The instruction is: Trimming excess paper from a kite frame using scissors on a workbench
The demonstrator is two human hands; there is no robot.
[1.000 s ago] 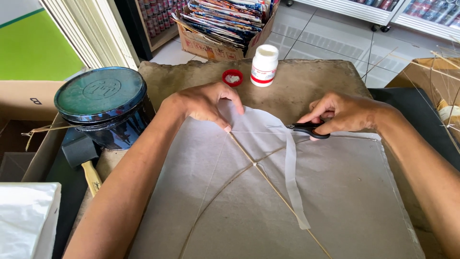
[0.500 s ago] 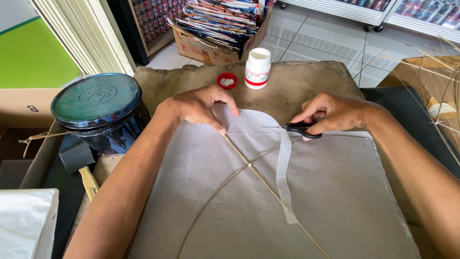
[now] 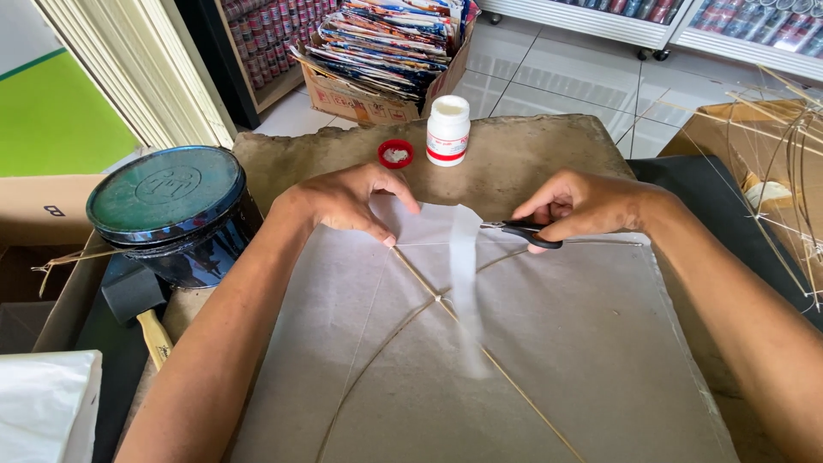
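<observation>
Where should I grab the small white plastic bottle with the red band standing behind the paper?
Grip the small white plastic bottle around its straight cylindrical body, at the red band, coming from the near side. It stands upright and uncapped, so keep it level. The red cap lies apart to its left, leaving room for fingers.

Small shop floor — stocked display shelves (image 3: 686, 17) on tiles; box of packaged goods (image 3: 386, 51); bamboo frames (image 3: 771, 146) stacked.

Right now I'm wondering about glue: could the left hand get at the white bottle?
Probably yes. The left hand presses the paper, and the white bottle stands just beyond it, with only the red cap nearby.
</observation>
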